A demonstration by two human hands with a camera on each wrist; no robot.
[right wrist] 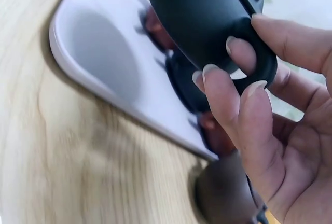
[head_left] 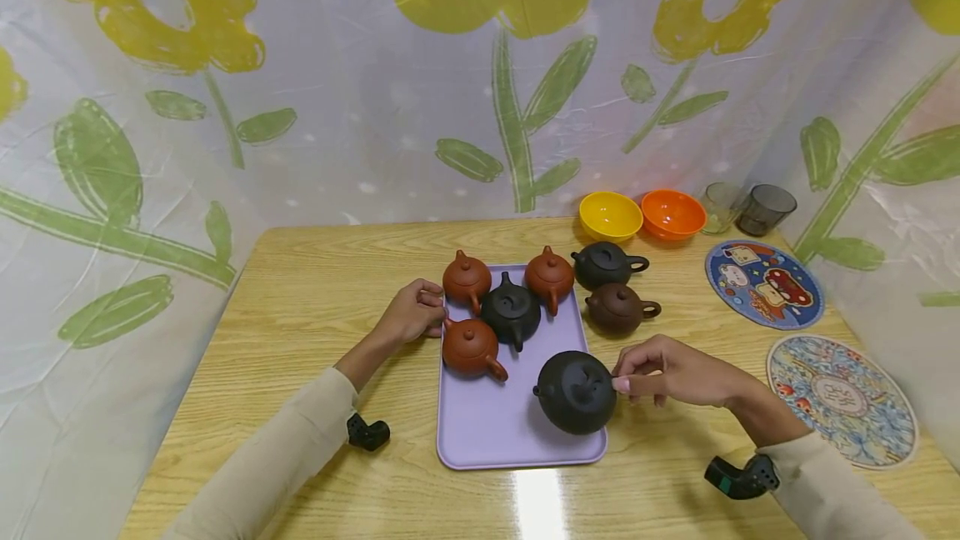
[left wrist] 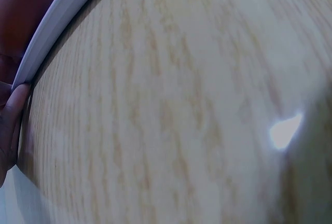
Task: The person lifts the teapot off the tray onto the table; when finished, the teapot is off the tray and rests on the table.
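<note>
A black teapot point(head_left: 576, 392) is held above the front right of the lilac tray point(head_left: 487, 440). My right hand point(head_left: 678, 373) grips it by its handle; in the right wrist view, the fingers curl through the handle loop point(right wrist: 267, 66). My left hand point(head_left: 411, 312) grips the tray's left rim point(left wrist: 49, 32), its thumb against the outer edge. Several teapots stand at the back of the tray: a reddish-brown one point(head_left: 467, 280) at back left, another point(head_left: 550, 277) at back right, a third point(head_left: 471, 348) nearer my left hand, and a black one point(head_left: 510, 312) between them.
Right of the tray stand another black teapot point(head_left: 603, 265) and a dark brown teapot point(head_left: 617, 311). Behind them are a yellow bowl point(head_left: 611, 217), an orange bowl point(head_left: 672, 215) and two glasses point(head_left: 765, 208). Two round mats point(head_left: 765, 284) lie at the right table edge.
</note>
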